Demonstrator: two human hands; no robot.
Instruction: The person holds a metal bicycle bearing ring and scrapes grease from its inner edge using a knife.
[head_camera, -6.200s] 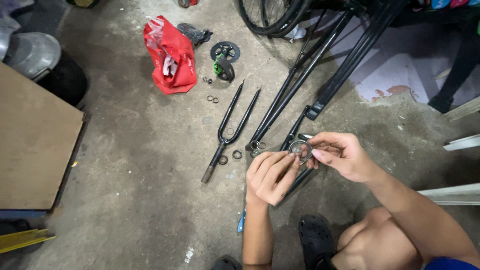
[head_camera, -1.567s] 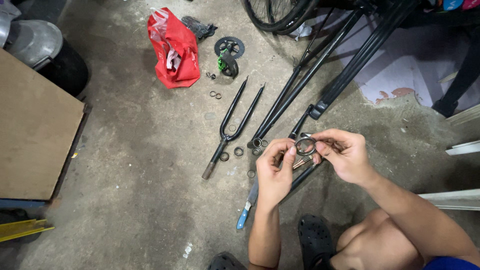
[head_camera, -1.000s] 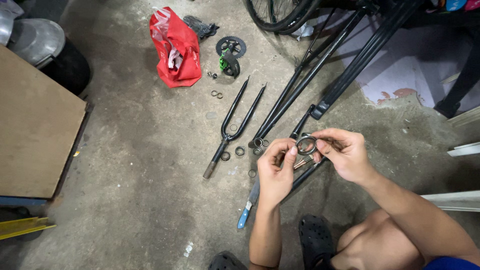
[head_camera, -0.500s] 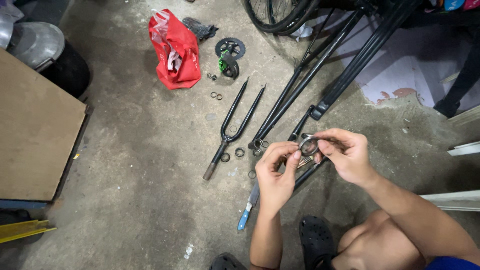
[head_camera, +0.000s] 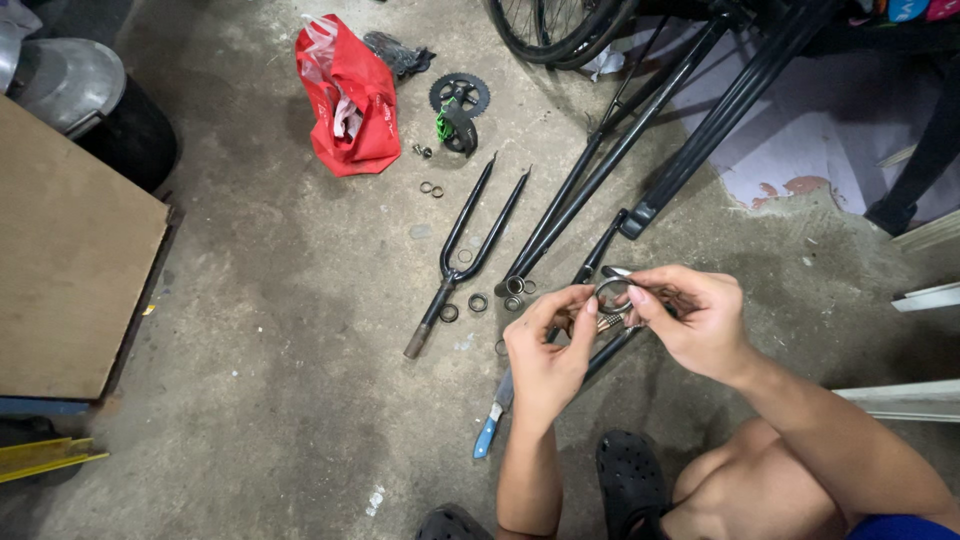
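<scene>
Left hand (head_camera: 548, 355): fingers pinching metal ring (head_camera: 612, 293) | Right hand (head_camera: 695, 318): fingers gripping same ring | Below: black bicycle frame (head_camera: 640, 130), fork (head_camera: 470, 250), blue-handled tool (head_camera: 492, 425) on concrete floor (head_camera: 280, 400).

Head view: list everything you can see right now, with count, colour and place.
Small metal ring: one, silver, pinched between both hands.
Black bicycle fork: one, on the concrete floor, centre.
Black bicycle frame tubes: several, upper right.
Loose small rings: several, dark, by the fork's base.
Red plastic bag: one, top centre-left.
Black toothed chainring: one, right of the bag.
Blue-handled tool: one, floor below left hand.
Brown board: one, left edge.
Black clogs: two, bottom.
Left hand: grip on ring.
Right hand: grip on ring.
</scene>
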